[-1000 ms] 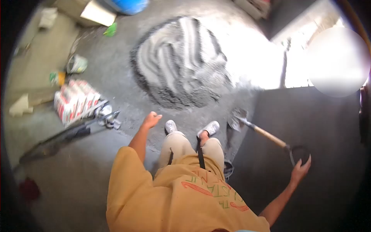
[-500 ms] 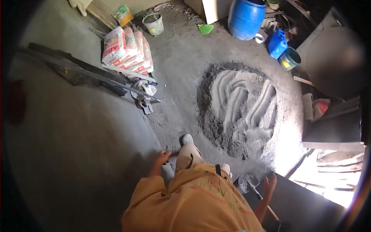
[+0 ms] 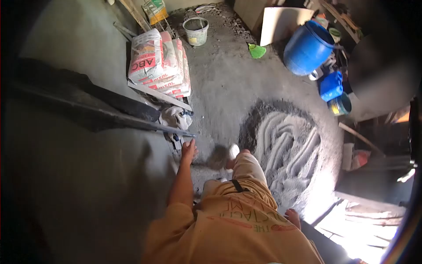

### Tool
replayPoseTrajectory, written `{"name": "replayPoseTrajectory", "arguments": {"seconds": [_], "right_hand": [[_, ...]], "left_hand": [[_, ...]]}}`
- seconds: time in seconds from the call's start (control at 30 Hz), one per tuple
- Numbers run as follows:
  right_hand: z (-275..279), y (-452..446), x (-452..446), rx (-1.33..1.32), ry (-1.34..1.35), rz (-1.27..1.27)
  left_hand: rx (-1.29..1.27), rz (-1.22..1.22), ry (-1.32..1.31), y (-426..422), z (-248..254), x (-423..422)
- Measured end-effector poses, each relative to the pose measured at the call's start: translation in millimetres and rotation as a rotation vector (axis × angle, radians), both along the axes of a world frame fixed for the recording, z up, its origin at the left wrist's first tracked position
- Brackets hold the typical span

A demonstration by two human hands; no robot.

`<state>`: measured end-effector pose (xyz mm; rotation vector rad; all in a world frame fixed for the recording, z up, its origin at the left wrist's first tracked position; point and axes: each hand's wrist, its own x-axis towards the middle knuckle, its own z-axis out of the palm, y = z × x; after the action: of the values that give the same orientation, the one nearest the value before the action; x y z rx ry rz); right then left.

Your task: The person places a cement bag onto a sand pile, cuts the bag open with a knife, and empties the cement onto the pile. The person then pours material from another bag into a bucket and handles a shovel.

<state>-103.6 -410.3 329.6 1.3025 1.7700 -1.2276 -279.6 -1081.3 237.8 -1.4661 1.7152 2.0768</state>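
Note:
My left hand [image 3: 189,151] reaches forward, its fingers loosely extended and holding nothing I can see. Just beyond its fingertips is the end of a long dark metal bar [image 3: 145,124] leaning at the wall. A crumpled whitish cloth or sack [image 3: 176,119] lies behind that bar. Low at my right side, partly hidden by my shirt, my right hand [image 3: 292,216] hangs with fingers slightly bent and apart, seemingly with nothing in it. Ahead of it spreads a mound of grey sand or dry mix [image 3: 288,149], furrowed on top, on the concrete floor.
Stacked cement bags [image 3: 154,61] stand along the left wall, a bucket [image 3: 196,31] behind them. Far right are a blue drum [image 3: 307,48], a blue jug [image 3: 331,86] and a dark pail [image 3: 340,104]. A green scrap [image 3: 256,50] lies on the floor.
I have stepped forward, toward the bags and bar. My left hand has moved ahead, up to the bar's end. My right hand has dropped back beside my body; the shovel has left view.

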Motion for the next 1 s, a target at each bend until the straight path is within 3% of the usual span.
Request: {"name": "replayPoseTrajectory", "arguments": {"seconds": [0.13, 0.2, 0.23, 0.27, 0.3, 0.33, 0.37, 0.4, 0.47, 0.5, 0.57, 0.6, 0.7, 0.77, 0.83, 0.87, 0.9, 0.97, 1.0], "right_hand": [[19, 39, -182, -0.132, 0.183, -0.136], [33, 34, -324, 0.038, 0.44, 0.028], [56, -3, -413, 0.16, 0.437, -0.015], [61, -32, -500, 0.264, 0.468, 0.064], [19, -1, -605, 0.211, 0.638, 0.389], [42, -74, -675, 0.154, 0.683, 0.457], [22, -98, -769, 0.255, 0.89, 1.06], [35, -191, -841, -0.215, 0.693, 0.381], [29, -366, -954, 0.062, 1.014, 1.116], [105, -511, -923, -0.158, 0.748, 0.88], [122, -678, -933, -0.297, 0.821, 1.151], [112, -741, -940, -0.214, 0.93, 1.335], [124, -883, -911, -0.349, 0.907, 1.661], [85, -940, -922, -0.487, 1.11, 1.787], [35, -981, -950, -0.576, 0.988, 1.773], [-7, -979, -985, -0.451, 1.046, 2.092], [-50, -982, -1027, -0.338, 1.115, 2.4], [-105, -971, -1079, -0.395, 0.454, 2.03], [-81, -975, -1077, -0.319, 0.261, 1.838]], "left_hand": [[0.122, 0.122, 0.005, -36, -20, -99], [0.131, 0.191, 0.02, -65, -42, -141], [0.133, 0.223, 0.008, -76, -56, -152], [0.117, 0.209, -0.033, -94, -81, -163], [0.135, 0.251, -0.048, -111, -86, -173], [0.12, 0.251, -0.133, -119, -92, -175], [0.105, 0.255, -0.198, -130, -94, -187], [0.132, 0.307, -0.182, -143, -91, -197], [0.174, 0.451, -0.097, -167, -95, -214], [0.184, 0.541, -0.035, -175, -104, -224], [0.248, 0.614, -0.047, -189, -96, -254], [0.319, 0.668, -0.065, -195, -111, -266], [0.456, 0.804, -0.024, -221, -122, -309], [0.473, 0.951, 0.024, -243, -120, -355], [0.584, 1.048, -0.049, -267, -157, -389], [0.563, 1.1, 0.091, -268, -178, -403], [0.536, 1.194, 0.102, -279, -143, -423], [0.587, 1.248, 0.105, -291, -168, -445], [0.586, 1.279, 0.09, -298, -163, -454]]}}
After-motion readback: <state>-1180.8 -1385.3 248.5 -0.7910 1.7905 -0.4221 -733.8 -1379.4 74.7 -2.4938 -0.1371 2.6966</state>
